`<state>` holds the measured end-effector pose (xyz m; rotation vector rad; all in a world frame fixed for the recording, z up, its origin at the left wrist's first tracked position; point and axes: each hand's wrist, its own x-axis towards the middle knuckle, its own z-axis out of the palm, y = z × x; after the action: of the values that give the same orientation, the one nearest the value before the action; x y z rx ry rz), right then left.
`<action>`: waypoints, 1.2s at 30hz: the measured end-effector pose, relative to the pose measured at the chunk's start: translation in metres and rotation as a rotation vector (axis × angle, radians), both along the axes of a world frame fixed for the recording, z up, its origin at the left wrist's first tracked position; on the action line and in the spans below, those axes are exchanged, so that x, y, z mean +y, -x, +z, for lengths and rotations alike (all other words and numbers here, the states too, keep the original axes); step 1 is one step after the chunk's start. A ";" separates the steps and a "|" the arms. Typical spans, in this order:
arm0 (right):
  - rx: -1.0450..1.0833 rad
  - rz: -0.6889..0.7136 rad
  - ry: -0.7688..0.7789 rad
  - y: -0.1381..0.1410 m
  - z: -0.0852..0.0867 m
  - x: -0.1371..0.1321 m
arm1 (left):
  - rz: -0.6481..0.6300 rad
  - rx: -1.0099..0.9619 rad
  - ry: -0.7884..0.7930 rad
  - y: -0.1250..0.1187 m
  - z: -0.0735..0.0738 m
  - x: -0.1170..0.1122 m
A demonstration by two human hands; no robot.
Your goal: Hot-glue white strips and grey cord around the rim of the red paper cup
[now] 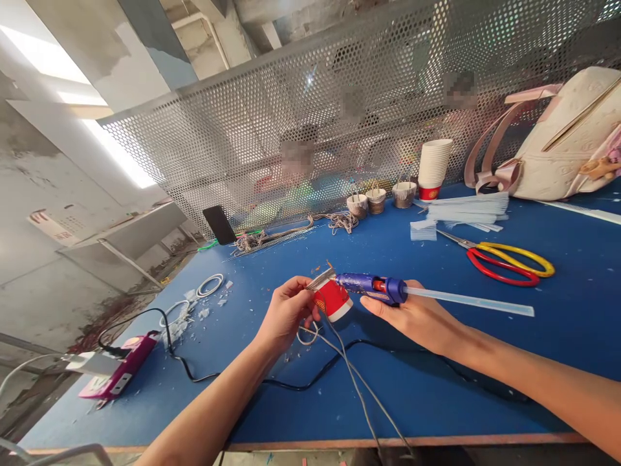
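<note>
My left hand [290,304] is closed round a red and white paper cup [334,299], which lies tilted above the table. Grey cord [322,278] wraps one end of the cup, and its loose strands [356,378] hang down past the table's front edge. In my right hand [412,314] is a blue hot glue gun [371,287], its nozzle at the corded end of the cup. Whether the nozzle touches the cord I cannot tell. A long clear glue stick [475,301] sticks out of the gun's back.
Scissors [509,262], pale strips [466,210], stacked paper cups [435,165] and a bag [567,142] are on the right of the blue table [272,421]. Corded cups [376,200], a cord bundle [252,241] and a phone [218,224] stand along the mesh panel [242,142]. A pink power strip [121,367] lies left.
</note>
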<state>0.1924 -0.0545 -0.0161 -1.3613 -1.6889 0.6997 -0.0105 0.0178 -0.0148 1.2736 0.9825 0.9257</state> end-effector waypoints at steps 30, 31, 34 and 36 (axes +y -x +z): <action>-0.074 -0.039 -0.024 -0.003 -0.004 0.001 | 0.024 0.049 -0.132 0.000 0.002 -0.005; -0.072 -0.040 -0.017 -0.003 -0.004 0.001 | 0.024 0.050 -0.135 0.000 0.003 -0.005; -0.070 -0.051 -0.029 -0.002 -0.004 -0.002 | 0.032 0.066 -0.149 -0.001 0.004 -0.005; -0.072 -0.043 -0.034 0.000 -0.002 -0.005 | 0.040 0.086 -0.159 -0.002 0.004 -0.006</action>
<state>0.1919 -0.0600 -0.0186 -1.4098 -1.7147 0.6011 -0.0085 0.0119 -0.0106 1.4422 1.0203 1.0031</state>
